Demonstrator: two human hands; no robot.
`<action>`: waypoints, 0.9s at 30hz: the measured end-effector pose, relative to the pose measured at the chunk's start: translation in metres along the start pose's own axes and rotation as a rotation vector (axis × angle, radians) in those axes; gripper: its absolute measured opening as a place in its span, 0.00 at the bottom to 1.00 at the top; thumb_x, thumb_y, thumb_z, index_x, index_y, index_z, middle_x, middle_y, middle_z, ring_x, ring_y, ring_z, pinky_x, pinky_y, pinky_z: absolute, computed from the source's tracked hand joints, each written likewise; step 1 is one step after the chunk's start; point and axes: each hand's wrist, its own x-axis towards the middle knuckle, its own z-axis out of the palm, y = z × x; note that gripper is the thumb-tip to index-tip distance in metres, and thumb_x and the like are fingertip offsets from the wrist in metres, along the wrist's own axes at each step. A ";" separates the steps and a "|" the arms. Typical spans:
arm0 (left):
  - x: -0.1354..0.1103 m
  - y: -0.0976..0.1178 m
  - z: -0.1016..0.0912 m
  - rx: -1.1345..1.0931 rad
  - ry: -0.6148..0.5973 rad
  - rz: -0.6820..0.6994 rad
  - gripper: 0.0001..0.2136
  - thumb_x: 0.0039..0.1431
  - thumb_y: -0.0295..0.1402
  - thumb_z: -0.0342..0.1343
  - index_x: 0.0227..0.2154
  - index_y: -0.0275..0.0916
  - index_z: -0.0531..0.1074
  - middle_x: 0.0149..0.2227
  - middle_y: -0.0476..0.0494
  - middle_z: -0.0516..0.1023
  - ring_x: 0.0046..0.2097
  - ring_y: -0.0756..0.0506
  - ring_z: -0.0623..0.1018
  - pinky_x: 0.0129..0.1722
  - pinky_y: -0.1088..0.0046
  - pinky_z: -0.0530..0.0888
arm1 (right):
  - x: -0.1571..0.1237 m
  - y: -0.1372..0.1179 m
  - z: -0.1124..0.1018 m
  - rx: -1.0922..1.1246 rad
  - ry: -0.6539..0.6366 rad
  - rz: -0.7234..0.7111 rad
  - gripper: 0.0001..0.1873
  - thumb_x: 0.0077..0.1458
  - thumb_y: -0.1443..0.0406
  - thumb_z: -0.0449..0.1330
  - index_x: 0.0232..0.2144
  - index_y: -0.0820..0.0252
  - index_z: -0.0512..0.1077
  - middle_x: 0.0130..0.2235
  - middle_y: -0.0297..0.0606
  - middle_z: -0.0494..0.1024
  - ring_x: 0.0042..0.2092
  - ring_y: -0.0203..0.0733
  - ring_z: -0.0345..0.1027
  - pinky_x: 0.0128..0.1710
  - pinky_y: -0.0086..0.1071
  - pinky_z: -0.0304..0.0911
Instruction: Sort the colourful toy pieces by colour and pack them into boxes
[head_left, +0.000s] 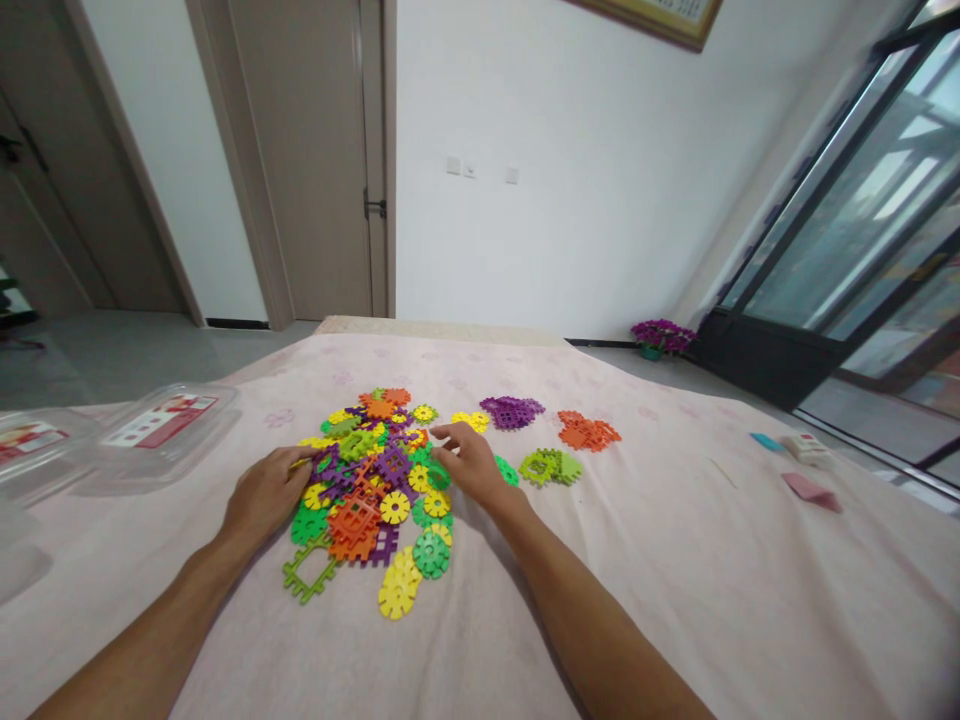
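Note:
A loose heap of flat plastic interlocking pieces lies on the cloth between my hands. It mixes purple square lattice pieces (394, 464), orange square pieces (354, 527), yellow notched discs (395, 507), green notched discs (432, 554) and a lime square frame (310, 571). My left hand (266, 490) rests against the heap's left edge, thumb and fingers a little apart, fingertips partly hidden among the pieces. At the upper right edge, my right hand (472, 463) reaches in from the side. Its thumb and forefinger are apart, and no piece shows between them.
Right of the heap lie separate groups: purple pieces (511, 412), orange pieces (588, 431), lime pieces (551, 467) and yellow discs (470, 420). Clear plastic containers (161, 440) stand at the left. A small white box (807, 449) and pink item (811, 492) lie far right.

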 end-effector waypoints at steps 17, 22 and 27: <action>0.001 -0.003 0.003 0.000 -0.010 0.011 0.22 0.65 0.42 0.43 0.51 0.42 0.78 0.55 0.42 0.79 0.56 0.39 0.76 0.56 0.63 0.70 | -0.013 -0.033 0.026 -0.366 -0.238 -0.269 0.17 0.71 0.59 0.51 0.54 0.55 0.74 0.47 0.42 0.81 0.48 0.44 0.72 0.51 0.35 0.64; 0.000 -0.001 0.001 -0.008 -0.012 0.007 0.23 0.65 0.43 0.43 0.51 0.42 0.78 0.56 0.41 0.79 0.56 0.39 0.76 0.55 0.63 0.71 | -0.003 -0.018 0.006 -0.290 0.076 -0.022 0.14 0.67 0.63 0.52 0.45 0.58 0.78 0.43 0.42 0.81 0.45 0.44 0.73 0.48 0.34 0.65; 0.000 0.000 0.000 -0.007 -0.012 0.000 0.23 0.65 0.43 0.43 0.50 0.42 0.78 0.55 0.41 0.79 0.56 0.39 0.77 0.55 0.64 0.71 | 0.011 0.015 -0.031 -0.170 0.312 0.271 0.16 0.63 0.62 0.52 0.42 0.60 0.78 0.39 0.40 0.82 0.40 0.43 0.75 0.44 0.33 0.68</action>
